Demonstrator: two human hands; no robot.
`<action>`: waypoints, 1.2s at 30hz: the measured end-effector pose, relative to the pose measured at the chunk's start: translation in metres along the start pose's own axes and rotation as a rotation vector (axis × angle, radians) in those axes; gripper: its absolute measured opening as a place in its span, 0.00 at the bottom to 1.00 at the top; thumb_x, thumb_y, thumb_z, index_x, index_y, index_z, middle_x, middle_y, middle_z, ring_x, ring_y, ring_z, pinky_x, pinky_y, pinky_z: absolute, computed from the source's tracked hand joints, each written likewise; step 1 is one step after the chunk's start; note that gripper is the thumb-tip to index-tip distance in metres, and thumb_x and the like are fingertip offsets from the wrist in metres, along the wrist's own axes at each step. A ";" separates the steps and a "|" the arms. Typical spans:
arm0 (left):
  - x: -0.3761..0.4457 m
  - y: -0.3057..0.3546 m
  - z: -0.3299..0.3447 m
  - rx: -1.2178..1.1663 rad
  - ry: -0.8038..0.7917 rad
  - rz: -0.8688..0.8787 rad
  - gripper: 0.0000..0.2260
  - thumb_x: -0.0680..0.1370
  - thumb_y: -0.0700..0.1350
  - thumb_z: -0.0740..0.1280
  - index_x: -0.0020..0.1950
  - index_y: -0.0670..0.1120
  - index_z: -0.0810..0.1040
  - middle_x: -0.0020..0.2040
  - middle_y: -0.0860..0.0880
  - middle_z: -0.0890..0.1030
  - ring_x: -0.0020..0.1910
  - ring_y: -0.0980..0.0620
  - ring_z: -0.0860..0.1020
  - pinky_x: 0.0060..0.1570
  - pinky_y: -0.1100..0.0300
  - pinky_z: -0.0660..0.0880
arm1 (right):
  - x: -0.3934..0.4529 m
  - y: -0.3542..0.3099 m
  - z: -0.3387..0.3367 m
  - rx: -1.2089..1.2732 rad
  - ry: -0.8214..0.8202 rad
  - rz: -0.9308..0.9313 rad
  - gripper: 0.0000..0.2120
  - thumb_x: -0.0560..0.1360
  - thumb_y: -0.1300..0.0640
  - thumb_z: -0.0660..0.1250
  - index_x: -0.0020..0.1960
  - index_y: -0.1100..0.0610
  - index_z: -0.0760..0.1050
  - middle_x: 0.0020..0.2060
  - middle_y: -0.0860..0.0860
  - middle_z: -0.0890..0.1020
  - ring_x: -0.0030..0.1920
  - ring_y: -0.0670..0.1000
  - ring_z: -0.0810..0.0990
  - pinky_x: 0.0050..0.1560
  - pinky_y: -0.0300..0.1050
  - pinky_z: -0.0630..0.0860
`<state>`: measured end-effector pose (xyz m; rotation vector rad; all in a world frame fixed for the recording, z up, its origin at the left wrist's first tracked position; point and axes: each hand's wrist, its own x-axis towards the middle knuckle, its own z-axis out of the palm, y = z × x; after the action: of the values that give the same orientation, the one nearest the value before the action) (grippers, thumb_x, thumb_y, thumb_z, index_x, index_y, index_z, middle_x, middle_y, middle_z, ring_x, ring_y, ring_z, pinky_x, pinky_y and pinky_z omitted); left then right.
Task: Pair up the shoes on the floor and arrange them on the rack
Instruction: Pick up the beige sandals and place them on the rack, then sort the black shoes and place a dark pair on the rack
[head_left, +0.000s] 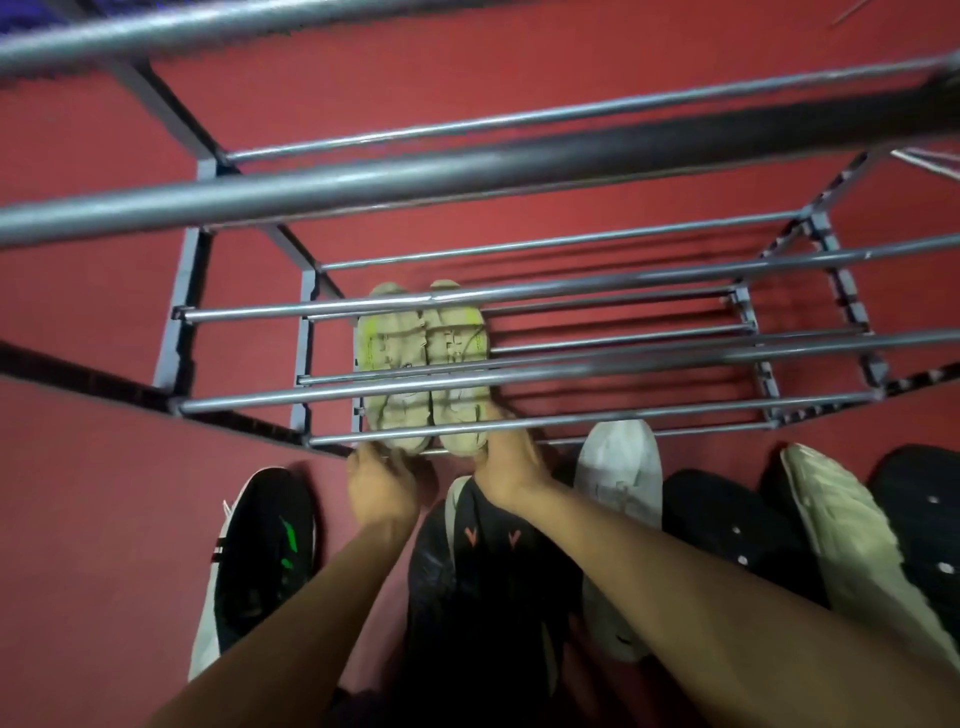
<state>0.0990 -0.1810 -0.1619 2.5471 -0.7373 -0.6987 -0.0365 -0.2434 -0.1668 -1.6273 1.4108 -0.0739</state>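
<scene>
Head view, left hand (382, 486) and right hand (511, 462) gripping beige shoes' (423, 364) heels, rack (519, 421)

**Steel Tubes, Knit Uppers, Matt Red Floor**

The shoe rack (519, 358) is grey metal tubing, smooth with a dull sheen along each bar. The beige sneakers (423, 364) look like soft matt fabric. On the flat, matt red floor (104, 519), the black sneaker with green mark (260, 545) shows woven cloth, and the white sneaker (618, 467) looks smooth and slightly glossy.
</scene>
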 end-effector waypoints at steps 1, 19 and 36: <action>-0.007 -0.012 0.002 0.068 -0.035 0.003 0.12 0.83 0.40 0.60 0.63 0.36 0.74 0.61 0.35 0.77 0.57 0.35 0.78 0.57 0.48 0.73 | -0.015 -0.002 -0.006 -0.087 -0.034 -0.009 0.21 0.76 0.65 0.65 0.68 0.57 0.72 0.60 0.56 0.79 0.61 0.58 0.79 0.61 0.53 0.78; -0.262 0.055 -0.198 0.276 -0.686 0.545 0.09 0.80 0.54 0.62 0.54 0.52 0.77 0.46 0.52 0.83 0.47 0.52 0.81 0.49 0.58 0.77 | -0.331 -0.070 -0.212 -0.554 -0.298 -0.196 0.19 0.79 0.40 0.58 0.42 0.53 0.75 0.39 0.50 0.81 0.42 0.52 0.80 0.43 0.48 0.76; -0.343 -0.013 -0.159 0.897 -0.621 0.527 0.20 0.80 0.58 0.59 0.63 0.46 0.74 0.64 0.39 0.79 0.62 0.38 0.78 0.58 0.51 0.75 | -0.370 -0.023 -0.162 -0.696 -0.211 0.022 0.22 0.80 0.46 0.61 0.66 0.60 0.76 0.64 0.59 0.80 0.60 0.62 0.79 0.60 0.54 0.76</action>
<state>-0.0600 0.0641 0.0785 2.5827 -2.2533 -1.1575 -0.2377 -0.0486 0.1250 -2.0939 1.3635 0.6497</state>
